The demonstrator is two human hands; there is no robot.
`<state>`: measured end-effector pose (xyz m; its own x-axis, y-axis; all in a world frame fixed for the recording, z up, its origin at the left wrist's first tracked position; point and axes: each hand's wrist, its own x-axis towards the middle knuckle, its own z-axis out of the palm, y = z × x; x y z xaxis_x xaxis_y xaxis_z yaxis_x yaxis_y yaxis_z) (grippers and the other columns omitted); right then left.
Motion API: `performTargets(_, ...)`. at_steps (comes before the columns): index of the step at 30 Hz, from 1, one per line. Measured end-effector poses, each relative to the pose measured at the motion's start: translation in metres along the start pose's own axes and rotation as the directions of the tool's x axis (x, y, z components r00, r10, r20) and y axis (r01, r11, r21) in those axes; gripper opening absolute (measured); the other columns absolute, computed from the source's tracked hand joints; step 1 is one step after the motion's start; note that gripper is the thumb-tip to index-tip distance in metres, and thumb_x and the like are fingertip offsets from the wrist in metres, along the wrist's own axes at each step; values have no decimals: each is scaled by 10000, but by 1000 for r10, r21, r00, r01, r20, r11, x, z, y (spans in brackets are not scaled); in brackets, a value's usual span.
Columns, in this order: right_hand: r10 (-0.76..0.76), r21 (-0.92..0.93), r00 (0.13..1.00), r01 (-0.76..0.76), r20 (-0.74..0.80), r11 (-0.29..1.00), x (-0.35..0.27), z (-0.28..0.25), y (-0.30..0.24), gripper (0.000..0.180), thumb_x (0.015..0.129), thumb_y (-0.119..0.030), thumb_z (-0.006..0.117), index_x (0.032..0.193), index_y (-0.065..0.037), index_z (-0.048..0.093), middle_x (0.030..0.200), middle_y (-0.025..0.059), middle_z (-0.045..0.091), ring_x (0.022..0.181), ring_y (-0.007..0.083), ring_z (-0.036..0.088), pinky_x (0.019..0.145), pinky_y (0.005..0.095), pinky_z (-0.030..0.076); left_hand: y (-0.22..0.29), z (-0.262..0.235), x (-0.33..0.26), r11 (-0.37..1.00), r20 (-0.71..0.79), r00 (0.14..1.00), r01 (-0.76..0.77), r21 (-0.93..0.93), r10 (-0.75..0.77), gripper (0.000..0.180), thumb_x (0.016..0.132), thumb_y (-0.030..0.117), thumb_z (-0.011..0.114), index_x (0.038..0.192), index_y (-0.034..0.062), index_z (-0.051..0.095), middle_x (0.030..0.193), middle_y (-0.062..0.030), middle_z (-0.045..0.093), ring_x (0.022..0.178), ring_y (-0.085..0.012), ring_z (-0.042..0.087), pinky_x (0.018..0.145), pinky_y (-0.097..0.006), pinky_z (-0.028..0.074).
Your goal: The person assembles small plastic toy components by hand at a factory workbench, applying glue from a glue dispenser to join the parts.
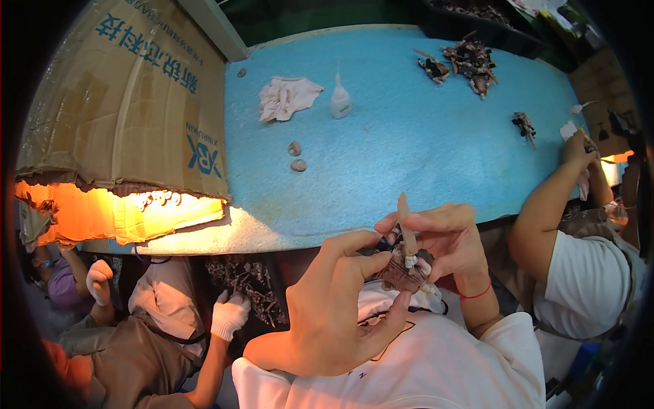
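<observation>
Driftwood piece [402, 273], small and brown, sits pinched between my left hand [334, 313] and right hand [446, 238] above my lap, right fingers squeezing what looks like a glue nozzle [407, 228], so glue could smear my fingertips

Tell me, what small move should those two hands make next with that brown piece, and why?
Probably a slight press of the pale stick down into the brown piece. The right hand pinches the stick upright over it, while the left hand steadies the piece from below, thumb and fingers against it. Whether the stick is seated already cannot be told.
</observation>
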<state>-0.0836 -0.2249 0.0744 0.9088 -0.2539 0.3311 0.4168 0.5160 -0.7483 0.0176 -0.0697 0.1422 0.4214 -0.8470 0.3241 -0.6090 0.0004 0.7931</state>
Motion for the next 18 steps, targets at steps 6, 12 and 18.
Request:
performTargets(6, 43, 125, 999, -40, -24, 991, 0, 0, 5, 629, 590, 91, 704, 1182, 78, 490, 1152, 323, 492, 1104, 351, 501, 887, 465, 464, 0, 1, 0, 998, -35, 999, -23, 63, 25, 485, 560, 82, 764, 965, -19, 517, 984, -168, 563, 724, -237, 627, 527, -275, 502)
performTargets(12, 21, -59, 999, -23, -32, 998, 0, 3, -3, 635, 584, 77, 722, 1179, 68, 500, 1155, 308, 499, 1087, 333, 518, 880, 437, 478, -2, 1, 1, 999, -25, 999, -35, 41, 36, 487, 559, 69, 755, 973, -15, 512, 983, -161, 565, 705, -233, 622, 520, -273, 494)
performTargets(18, 26, -237, 997, -42, -71, 971, 2, 7, -14, 629, 585, -14, 767, 1163, 45, 526, 1135, 230, 549, 1035, 284, 558, 837, 374, 513, -3, 0, 3, 998, 20, 998, -61, 32, 61, 476, 600, 76, 746, 998, 1, 498, 1022, -152, 558, 703, -217, 625, 509, -272, 487)
